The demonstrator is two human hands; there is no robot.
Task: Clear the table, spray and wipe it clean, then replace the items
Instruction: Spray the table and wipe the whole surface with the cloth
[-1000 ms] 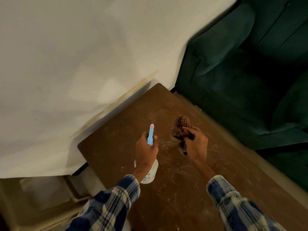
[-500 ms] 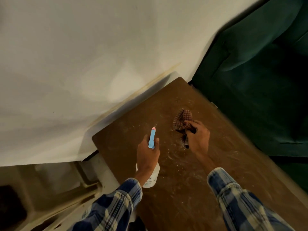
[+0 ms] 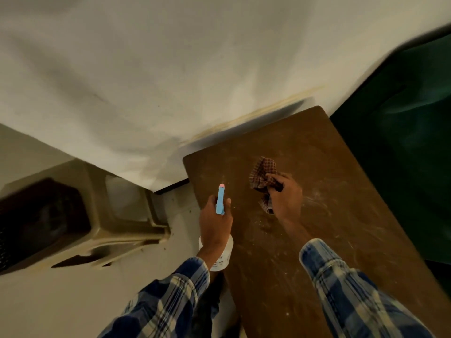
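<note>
The left sleeve (image 3: 168, 298) and right sleeve (image 3: 341, 286) are long plaid (dark blue crossed with pale cream), leaving left hand (image 3: 216, 222) and right hand (image 3: 286, 200) bare.

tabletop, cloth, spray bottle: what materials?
Table: likely wood or laminate, matte brown, streaked with pale smears. Cloth: soft woven checked fabric, crumpled. Spray bottle: translucent white plastic body, glossy blue plastic head, by its look.

Wall (image 3: 170, 69): off-white, plain, a few faint dark specks; fills the upper frame. Yellowish strip (image 3: 256, 115) along its foot. Right: dark green upholstered seat (image 3: 402, 142), just beside the brown worktop (image 3: 317, 252). Lower left: beige moulded plastic piece (image 3: 117, 215), blurred, kind unclear; dark patch (image 3: 41, 215) on its left part. Floor (image 3: 61, 308) pale. Light dim, warm.
</note>
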